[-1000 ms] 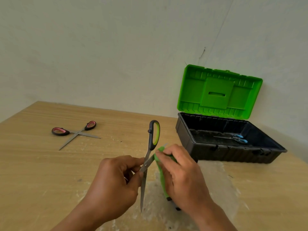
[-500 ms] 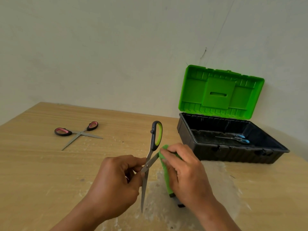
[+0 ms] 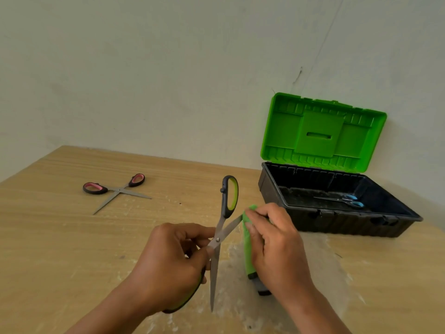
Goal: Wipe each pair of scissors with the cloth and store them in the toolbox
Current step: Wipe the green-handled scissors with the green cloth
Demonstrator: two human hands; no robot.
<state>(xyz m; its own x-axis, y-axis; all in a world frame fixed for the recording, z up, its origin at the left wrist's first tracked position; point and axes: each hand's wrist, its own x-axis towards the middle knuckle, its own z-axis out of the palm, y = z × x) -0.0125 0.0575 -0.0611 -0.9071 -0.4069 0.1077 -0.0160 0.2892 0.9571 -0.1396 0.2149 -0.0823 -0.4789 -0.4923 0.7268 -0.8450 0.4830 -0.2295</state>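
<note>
The right hand point(image 3: 277, 242) is sliding the cloth point(image 3: 248, 249) further out along the blade while the left hand point(image 3: 173, 263) is gripping the green scissors point(image 3: 220, 233) near the pivot.

The left hand point(image 3: 168, 268) held the green-handled scissors point(image 3: 222, 227) open above the table point(image 3: 60, 249), while the right hand point(image 3: 277, 247) pinched a green cloth point(image 3: 248, 251) around one blade. Pink-handled scissors point(image 3: 115, 190) lay open far left. Blue-handled scissors point(image 3: 344, 201) lay inside the open toolbox point(image 3: 337, 222).
</note>
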